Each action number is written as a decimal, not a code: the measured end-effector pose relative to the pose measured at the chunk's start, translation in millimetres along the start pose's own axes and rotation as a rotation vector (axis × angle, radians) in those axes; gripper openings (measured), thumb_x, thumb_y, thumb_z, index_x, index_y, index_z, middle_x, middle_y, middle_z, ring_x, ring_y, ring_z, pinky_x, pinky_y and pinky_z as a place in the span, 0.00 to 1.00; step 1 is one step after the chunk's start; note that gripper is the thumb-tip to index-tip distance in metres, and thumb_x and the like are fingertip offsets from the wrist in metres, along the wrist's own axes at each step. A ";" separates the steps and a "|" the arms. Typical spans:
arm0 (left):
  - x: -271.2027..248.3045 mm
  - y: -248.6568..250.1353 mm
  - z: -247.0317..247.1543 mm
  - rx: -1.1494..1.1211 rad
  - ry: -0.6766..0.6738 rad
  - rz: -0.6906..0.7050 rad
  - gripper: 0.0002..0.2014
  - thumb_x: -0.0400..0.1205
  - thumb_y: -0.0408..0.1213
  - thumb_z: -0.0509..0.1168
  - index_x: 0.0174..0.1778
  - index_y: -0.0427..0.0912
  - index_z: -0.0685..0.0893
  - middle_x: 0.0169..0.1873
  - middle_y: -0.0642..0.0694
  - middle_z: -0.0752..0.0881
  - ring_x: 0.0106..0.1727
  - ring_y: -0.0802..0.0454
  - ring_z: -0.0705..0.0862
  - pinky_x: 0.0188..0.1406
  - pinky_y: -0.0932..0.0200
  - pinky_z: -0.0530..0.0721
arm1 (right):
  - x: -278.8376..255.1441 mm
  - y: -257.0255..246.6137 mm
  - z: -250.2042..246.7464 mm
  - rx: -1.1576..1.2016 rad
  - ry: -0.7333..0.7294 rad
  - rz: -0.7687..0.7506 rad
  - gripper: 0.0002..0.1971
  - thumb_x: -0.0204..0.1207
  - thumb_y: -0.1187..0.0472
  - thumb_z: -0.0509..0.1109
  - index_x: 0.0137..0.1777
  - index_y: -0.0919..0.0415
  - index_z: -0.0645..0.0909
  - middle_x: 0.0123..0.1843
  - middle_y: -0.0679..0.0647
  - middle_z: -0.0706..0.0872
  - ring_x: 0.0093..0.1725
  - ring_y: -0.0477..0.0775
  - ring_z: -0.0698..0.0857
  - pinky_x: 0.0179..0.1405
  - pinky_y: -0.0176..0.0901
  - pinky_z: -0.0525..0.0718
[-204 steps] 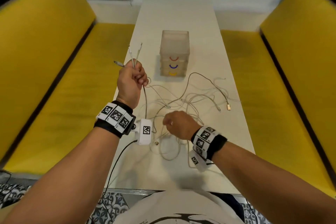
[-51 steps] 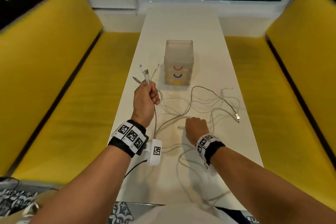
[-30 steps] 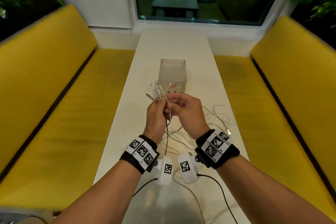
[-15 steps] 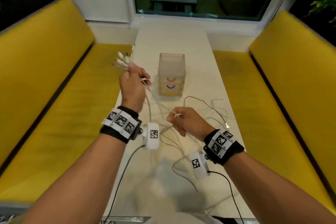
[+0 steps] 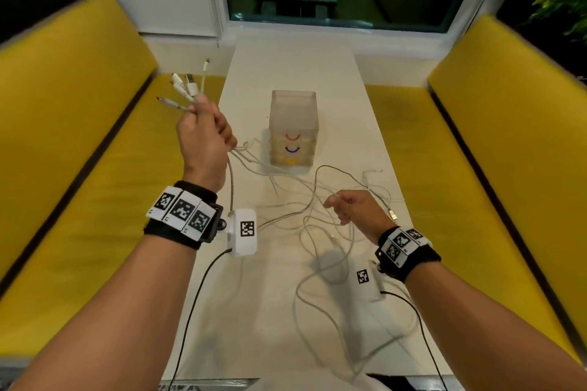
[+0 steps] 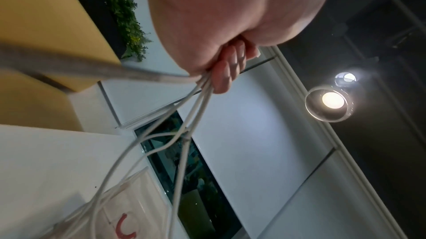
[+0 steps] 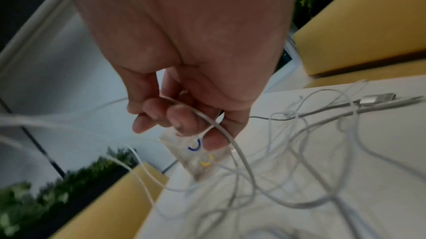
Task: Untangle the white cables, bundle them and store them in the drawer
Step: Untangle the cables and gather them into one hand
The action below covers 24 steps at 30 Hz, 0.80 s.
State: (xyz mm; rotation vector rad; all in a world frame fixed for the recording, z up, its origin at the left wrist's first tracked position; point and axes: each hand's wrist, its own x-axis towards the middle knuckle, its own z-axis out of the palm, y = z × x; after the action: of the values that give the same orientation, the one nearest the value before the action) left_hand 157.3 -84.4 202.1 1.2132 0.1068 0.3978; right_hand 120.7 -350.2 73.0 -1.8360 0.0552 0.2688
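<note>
- Landmark: the small translucent plastic drawer unit (image 5: 293,130) with red, blue and yellow curved handles stands upright on the long white surface (image 5: 286,73); all three drawers appear closed, and no cable can be made out inside.
- Left hand (image 5: 203,136): raised to the left of the drawer unit and nearer the person, clenched round a gathered set of thin white cables (image 5: 286,187). Several plug ends (image 5: 187,86) fan out above the fist; in the left wrist view the strands leave the curled fingers (image 6: 227,71) and run down toward the drawer unit.
- Right hand (image 5: 355,209): in front of the drawer unit, to its right, low over the surface. The right wrist view shows the fingertips (image 7: 184,120) pinching a single white strand (image 7: 228,137); which cable this is cannot be told.
- The hands are well apart, with cable spanning between them.
- Remaining tangle: loose loops cross one another on the surface in front of the drawer unit and reach the near edge; a metal-tipped plug (image 5: 393,215) lies just beyond the right hand.
- Judged progress: an early to middle stage. One end of several cables is collected in the left hand, so sorting is under way, yet the lengths are still crossed.
- Judged remainder: freeing each strand from the loops, coiling the set into a bundle, opening a drawer, and placing the bundle inside. None of these shows as done.
</note>
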 end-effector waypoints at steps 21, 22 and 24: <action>-49.9 -29.5 32.0 0.305 -0.296 -0.177 0.16 0.82 0.38 0.70 0.27 0.40 0.83 0.19 0.49 0.76 0.19 0.52 0.68 0.23 0.59 0.67 | -16.4 -143.9 12.5 -0.623 -0.189 -0.515 0.09 0.82 0.70 0.66 0.49 0.62 0.88 0.43 0.50 0.88 0.43 0.45 0.83 0.46 0.36 0.77; -49.2 -26.8 33.8 0.307 -0.275 -0.166 0.15 0.80 0.34 0.70 0.26 0.40 0.83 0.19 0.49 0.77 0.19 0.53 0.69 0.23 0.59 0.67 | -16.9 -140.3 14.3 -0.613 -0.201 -0.507 0.08 0.83 0.68 0.66 0.49 0.64 0.88 0.41 0.51 0.87 0.41 0.45 0.82 0.44 0.36 0.76; -42.5 -19.2 34.3 0.257 -0.177 -0.117 0.15 0.79 0.31 0.69 0.25 0.45 0.82 0.17 0.52 0.75 0.18 0.53 0.68 0.22 0.60 0.67 | -15.4 -128.3 14.0 -0.540 -0.218 -0.474 0.09 0.85 0.63 0.66 0.50 0.66 0.87 0.34 0.52 0.83 0.33 0.42 0.78 0.38 0.35 0.74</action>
State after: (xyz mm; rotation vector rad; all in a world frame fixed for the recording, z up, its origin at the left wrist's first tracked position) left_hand 132.5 -135.5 190.9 1.4826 0.0773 0.1762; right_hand 126.3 -302.4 193.7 -2.2691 -0.6532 0.1523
